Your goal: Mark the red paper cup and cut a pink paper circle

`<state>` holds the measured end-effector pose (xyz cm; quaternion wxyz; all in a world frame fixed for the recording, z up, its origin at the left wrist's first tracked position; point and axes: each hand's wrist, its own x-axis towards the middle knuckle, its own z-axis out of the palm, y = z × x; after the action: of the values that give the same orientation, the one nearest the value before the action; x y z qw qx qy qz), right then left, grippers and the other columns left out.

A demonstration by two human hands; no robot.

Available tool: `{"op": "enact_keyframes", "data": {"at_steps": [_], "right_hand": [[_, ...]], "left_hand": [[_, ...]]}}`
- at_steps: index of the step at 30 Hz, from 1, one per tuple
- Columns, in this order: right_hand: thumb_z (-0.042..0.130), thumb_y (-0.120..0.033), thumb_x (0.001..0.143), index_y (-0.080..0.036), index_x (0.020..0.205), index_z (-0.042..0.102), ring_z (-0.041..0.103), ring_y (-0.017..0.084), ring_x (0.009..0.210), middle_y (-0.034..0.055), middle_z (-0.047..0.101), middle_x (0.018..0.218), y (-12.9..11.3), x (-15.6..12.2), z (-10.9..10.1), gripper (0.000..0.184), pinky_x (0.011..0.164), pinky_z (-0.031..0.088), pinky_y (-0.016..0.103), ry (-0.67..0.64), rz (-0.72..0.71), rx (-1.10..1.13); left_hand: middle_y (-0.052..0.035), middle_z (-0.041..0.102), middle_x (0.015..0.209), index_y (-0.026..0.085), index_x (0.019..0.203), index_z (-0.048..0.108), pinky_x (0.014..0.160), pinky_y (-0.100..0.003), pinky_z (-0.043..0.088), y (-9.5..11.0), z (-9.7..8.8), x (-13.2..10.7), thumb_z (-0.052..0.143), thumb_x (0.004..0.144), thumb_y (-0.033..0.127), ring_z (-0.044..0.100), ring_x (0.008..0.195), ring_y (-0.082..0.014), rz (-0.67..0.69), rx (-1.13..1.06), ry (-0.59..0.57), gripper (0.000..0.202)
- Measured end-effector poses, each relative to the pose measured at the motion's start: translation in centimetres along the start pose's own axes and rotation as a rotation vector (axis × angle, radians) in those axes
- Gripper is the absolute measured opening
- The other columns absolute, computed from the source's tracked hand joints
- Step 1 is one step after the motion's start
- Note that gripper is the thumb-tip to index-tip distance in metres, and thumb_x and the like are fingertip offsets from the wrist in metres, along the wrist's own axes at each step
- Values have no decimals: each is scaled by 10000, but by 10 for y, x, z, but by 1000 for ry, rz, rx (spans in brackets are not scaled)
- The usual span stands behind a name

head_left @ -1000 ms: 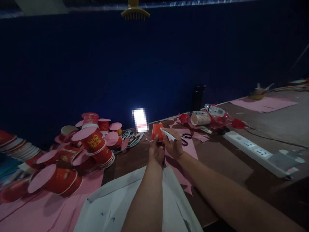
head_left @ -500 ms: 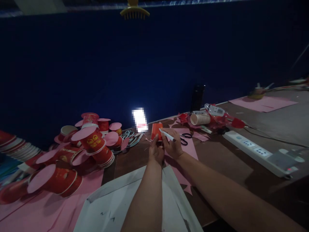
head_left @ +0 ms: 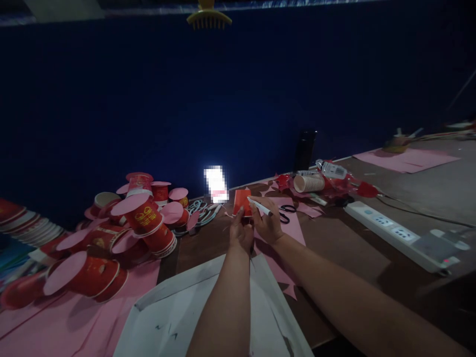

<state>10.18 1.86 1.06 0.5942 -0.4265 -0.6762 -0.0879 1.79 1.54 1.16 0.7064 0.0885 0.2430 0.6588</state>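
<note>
Holds a small red piece (head_left: 241,201) in the left hand (head_left: 241,232), with the thumb against its near edge, near the middle of the view and over the table (head_left: 334,253). Cannot tell from here a cup wall from a folded card. Grips a white pen (head_left: 260,206) in the right hand (head_left: 268,222), with fingers closed around the barrel, pointing the pale end toward ten o'clock over the red face and the dark end back toward four. Shows hardly any change since half a second ago: only a slight shift of the pen toward three o'clock, with both grips as before. Suggests, by judgement, fine pen work under way rather than finished. Cannot make out contact or gap at the pale end, nor any mark beneath. Has, around the red piece, black-handled scissors (head_left: 284,212) just past three o'clock, a pink paper strip (head_left: 295,233) toward four, a white tray (head_left: 174,284) near seven, red paper cups (head_left: 159,239) with pink discs (head_left: 136,204) heaped around nine, a bright pixelated block (head_left: 216,182) at ten, and a power strip (head_left: 388,232) farther out past three
</note>
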Motion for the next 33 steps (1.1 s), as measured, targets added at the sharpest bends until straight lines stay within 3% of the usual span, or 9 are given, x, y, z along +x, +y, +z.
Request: {"op": "enact_keyframes", "data": {"at_steps": [8,17,27,33], "right_hand": [[497,-246,916,-228,1164,612,619,226,1003,81,683,1050,1,0,1,274,896,463,423,-1,7,13],[495,-257,916,-235,1109,632,615,235,1002,82,683,1002,2,-1,1,237,892,459,431,-8,23,-6],[513,-257,905,-196,997,640,620,226,985,89,692,980,0,0,-1,169,894,459,421,-2,8,-20],[507,-252,906,-198,1003,638,620,224,1000,87,690,970,-2,0,-1,172,911,452,420,-9,10,-13]], "left_hand": [[-43,698,776,143,880,665,727,-230,515,-2,-3,2,632,768,163,661,723,-123,20,23,-29,118],[-49,701,840,149,899,675,716,-238,501,-2,-8,7,695,714,183,662,772,-139,24,34,-26,189],[-38,689,779,148,893,677,741,-231,492,-4,-9,8,660,759,181,648,730,-120,22,23,13,139],[-46,693,794,135,902,673,792,-250,499,-2,-4,6,633,764,136,659,766,-130,33,-3,-25,144]]}}
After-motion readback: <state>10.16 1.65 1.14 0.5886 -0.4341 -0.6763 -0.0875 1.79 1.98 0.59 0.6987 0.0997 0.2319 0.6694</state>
